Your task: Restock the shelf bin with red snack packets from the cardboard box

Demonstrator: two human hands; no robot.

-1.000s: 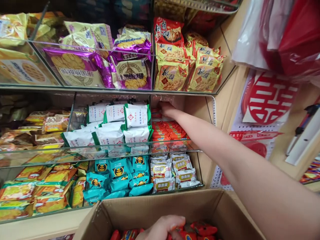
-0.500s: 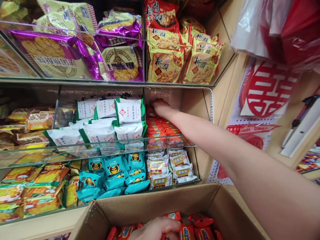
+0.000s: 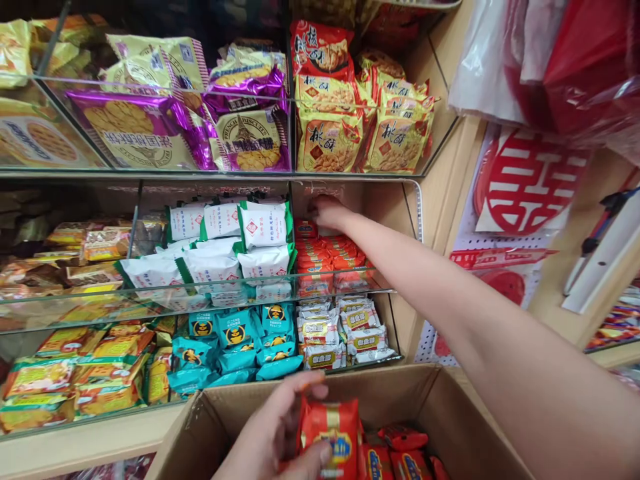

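My left hand (image 3: 287, 433) grips a red snack packet (image 3: 331, 437) between thumb and fingers, holding it upright above the open cardboard box (image 3: 240, 400). More red packets (image 3: 407, 463) lie inside the box. My right arm reaches into a middle-shelf compartment, where my right hand (image 3: 329, 212) is at the back, above rows of red packets (image 3: 313, 257). One red packet (image 3: 306, 228) sits just below its fingers. Those fingers are small and partly hidden, so their grip is unclear.
Clear dividers and a front glass strip (image 3: 200, 293) edge the shelves. White-and-green packets (image 3: 265, 223) adjoin the red ones; teal packets (image 3: 237, 333) and silver-white packets (image 3: 323, 333) sit below. Yellow biscuit packets (image 3: 330, 137) stand above. Red decorations (image 3: 533, 180) hang at right.
My left hand has risen from among the packets in the box and now holds one up. My right hand remains at the back of the compartment. The view has shifted slightly.
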